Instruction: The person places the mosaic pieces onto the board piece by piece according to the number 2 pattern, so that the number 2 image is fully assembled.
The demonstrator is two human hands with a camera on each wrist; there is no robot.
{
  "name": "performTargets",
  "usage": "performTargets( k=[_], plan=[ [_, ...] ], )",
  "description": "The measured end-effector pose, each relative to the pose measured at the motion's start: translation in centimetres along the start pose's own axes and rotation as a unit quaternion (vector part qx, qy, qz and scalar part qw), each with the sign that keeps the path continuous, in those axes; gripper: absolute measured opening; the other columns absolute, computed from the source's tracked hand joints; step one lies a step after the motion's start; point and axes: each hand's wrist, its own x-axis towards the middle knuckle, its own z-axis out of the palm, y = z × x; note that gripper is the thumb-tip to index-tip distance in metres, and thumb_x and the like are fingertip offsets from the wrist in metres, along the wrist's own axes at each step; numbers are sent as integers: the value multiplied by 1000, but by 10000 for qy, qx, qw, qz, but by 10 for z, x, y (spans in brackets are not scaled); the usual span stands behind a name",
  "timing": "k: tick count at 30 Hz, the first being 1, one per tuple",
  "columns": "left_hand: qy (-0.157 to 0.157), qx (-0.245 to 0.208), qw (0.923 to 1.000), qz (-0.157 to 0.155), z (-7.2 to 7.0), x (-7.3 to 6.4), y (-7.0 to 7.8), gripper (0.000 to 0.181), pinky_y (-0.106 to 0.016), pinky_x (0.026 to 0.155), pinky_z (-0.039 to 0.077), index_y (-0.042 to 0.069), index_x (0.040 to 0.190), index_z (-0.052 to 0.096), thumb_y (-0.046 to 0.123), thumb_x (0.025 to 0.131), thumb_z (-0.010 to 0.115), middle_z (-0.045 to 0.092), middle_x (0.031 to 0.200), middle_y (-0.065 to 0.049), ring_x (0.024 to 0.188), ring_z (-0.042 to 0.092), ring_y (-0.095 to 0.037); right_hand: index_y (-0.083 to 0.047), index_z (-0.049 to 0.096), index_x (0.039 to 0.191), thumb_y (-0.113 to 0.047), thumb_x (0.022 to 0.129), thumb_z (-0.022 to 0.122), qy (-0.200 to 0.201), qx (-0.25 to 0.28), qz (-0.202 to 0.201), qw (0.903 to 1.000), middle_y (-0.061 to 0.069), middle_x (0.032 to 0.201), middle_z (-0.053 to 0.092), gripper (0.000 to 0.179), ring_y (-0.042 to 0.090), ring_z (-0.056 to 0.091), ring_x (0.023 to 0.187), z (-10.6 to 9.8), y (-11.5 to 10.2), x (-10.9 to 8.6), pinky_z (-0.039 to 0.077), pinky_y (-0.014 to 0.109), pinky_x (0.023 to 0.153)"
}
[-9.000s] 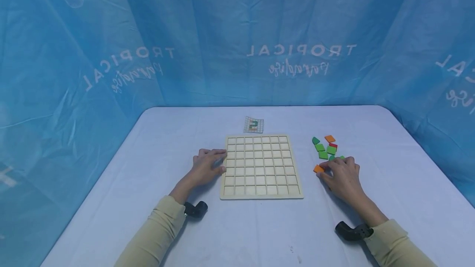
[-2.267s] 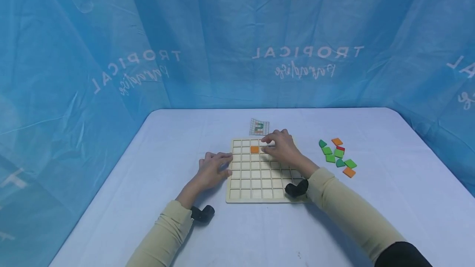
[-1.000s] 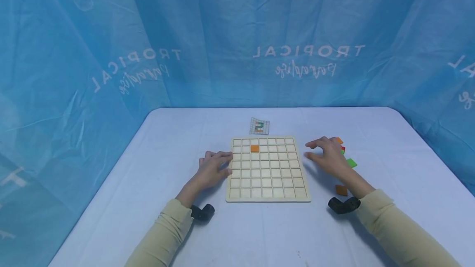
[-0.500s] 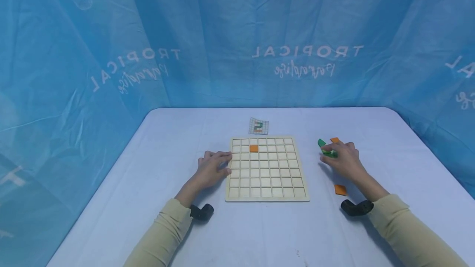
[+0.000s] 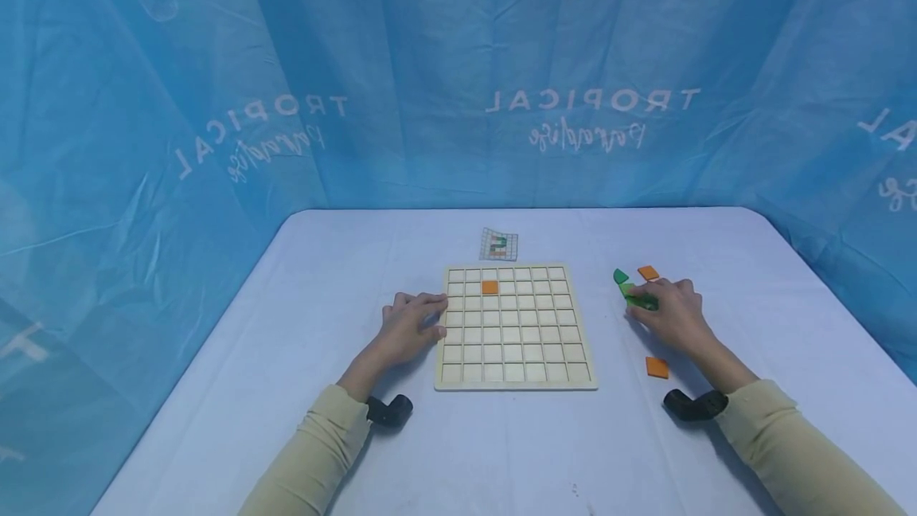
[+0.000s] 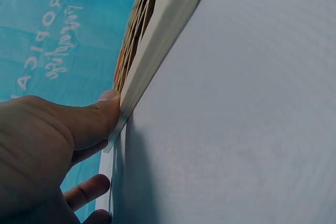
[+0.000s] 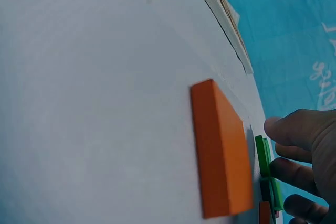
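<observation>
In the head view a pale wooden grid board [image 5: 512, 353] lies at the centre, with one orange square tile [image 5: 490, 287] in a cell of its second row from the back. My left hand [image 5: 410, 330] rests its thumb and fingertips along the board's left edge; the left wrist view shows the thumb [image 6: 100, 119] against the rim. My right hand [image 5: 673, 315] is over the loose pieces on the right, thumb and fingers apart around green tiles [image 5: 634, 300] that it partly hides. Nearer me lies another orange tile [image 5: 657, 367], large in the right wrist view, below the wrist.
Behind the board lies a small pattern card [image 5: 498, 244] with a printed grid. A dark green rounded piece [image 5: 620, 276] and a further orange tile [image 5: 648, 272] lie beyond my right hand. White cloth [image 5: 344, 261] covers the table, and blue curtains [image 5: 444, 86] surround it.
An orange tile has come onto the board. My right hand has left the board for the pieces on the right, and a second orange tile has shifted towards me. My left hand stays put.
</observation>
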Motion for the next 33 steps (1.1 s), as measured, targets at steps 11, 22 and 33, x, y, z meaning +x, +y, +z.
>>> performTargets(
  k=[11,22,33],
  plan=[
    [114,-21,9999,18,-1,0,2,49,-45,85,28,8,134,56,24,89,69,50,140,0,113,39,-26,3,69,110,-12,81,75,140,0,-31,9999,25,107,60,34,41,37,102,1,3,-6,28,52,78],
    [85,-31,10000,9,-1,-1,2,49,-45,86,28,8,135,56,25,90,68,50,141,-1,114,39,-27,5,68,111,-15,81,77,222,-224,115,9994,25,104,59,37,41,36,101,2,5,-9,28,52,77],
    [109,-19,9999,44,0,-1,2,49,-44,85,28,8,135,56,25,90,68,50,140,-2,115,39,-27,5,69,110,-13,81,76,178,-230,154,9995,23,99,58,35,41,36,98,4,6,-7,28,51,77]
  ],
)
